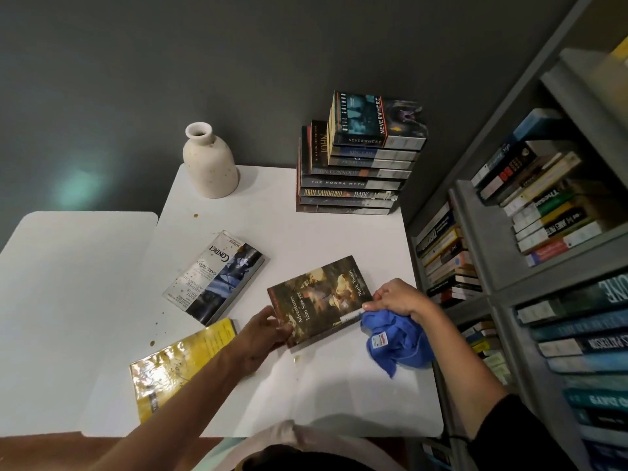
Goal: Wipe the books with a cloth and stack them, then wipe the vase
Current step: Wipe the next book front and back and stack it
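Two books lie unwiped beside the Tom Sawyer book (319, 297) on the worktop (339, 385). The left hand (261, 338) grips its left edge, and the right hand (399, 299) clutches the blue cloth (397, 341) at its right edge. The vase (210, 164) stands at the back.

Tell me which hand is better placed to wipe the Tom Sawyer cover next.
Right. The right hand grips the blue cloth at the edge of the Tom Sawyer book; the left hand holds the opposite edge.

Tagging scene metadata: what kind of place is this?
Probably a home study or reading corner, not certain. Grey shelves packed with paperbacks fill the right side, a stack of novels sits on a white table, and a speckled ceramic vase stands beside a dark wall.
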Action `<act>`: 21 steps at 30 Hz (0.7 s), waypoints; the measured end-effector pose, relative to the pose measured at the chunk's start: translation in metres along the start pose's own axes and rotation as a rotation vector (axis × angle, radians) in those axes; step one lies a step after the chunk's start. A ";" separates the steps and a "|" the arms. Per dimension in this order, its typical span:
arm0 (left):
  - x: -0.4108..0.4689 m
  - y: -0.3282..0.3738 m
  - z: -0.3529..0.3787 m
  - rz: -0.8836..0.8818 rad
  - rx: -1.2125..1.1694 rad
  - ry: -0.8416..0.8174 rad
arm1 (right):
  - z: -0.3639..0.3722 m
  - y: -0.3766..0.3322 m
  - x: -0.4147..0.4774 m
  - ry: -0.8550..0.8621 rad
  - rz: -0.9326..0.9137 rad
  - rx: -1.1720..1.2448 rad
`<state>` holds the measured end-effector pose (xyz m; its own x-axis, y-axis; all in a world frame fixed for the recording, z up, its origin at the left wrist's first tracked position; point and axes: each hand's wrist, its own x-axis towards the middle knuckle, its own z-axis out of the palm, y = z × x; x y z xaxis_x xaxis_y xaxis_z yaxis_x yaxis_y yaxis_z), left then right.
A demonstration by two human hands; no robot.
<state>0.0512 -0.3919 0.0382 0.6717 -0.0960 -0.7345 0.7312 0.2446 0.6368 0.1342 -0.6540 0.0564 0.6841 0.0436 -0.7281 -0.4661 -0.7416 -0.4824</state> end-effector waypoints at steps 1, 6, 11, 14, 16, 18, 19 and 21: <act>-0.001 0.010 0.000 0.040 -0.027 -0.036 | -0.005 -0.005 -0.004 0.014 -0.020 0.029; -0.006 0.056 -0.008 0.190 -0.089 -0.205 | -0.037 -0.037 -0.026 0.107 -0.141 0.190; -0.015 0.093 -0.007 0.229 -0.225 -0.348 | -0.058 -0.068 -0.050 0.204 -0.269 0.277; -0.025 0.106 0.005 0.237 -0.332 -0.364 | -0.059 -0.081 -0.058 0.206 -0.292 0.276; -0.025 0.108 0.008 0.311 -0.287 -0.334 | -0.055 -0.086 -0.060 0.229 -0.288 0.273; -0.027 0.108 0.006 0.357 -0.248 -0.303 | -0.049 -0.086 -0.060 0.263 -0.286 0.302; -0.028 0.106 0.004 0.365 -0.225 -0.296 | -0.047 -0.084 -0.060 0.276 -0.275 0.332; -0.032 0.103 0.002 0.381 -0.188 -0.286 | -0.045 -0.080 -0.064 0.320 -0.255 0.442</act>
<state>0.1053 -0.3654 0.1273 0.9113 -0.2203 -0.3478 0.4117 0.4807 0.7742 0.1531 -0.6270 0.1631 0.9078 -0.0708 -0.4133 -0.4073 -0.3831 -0.8290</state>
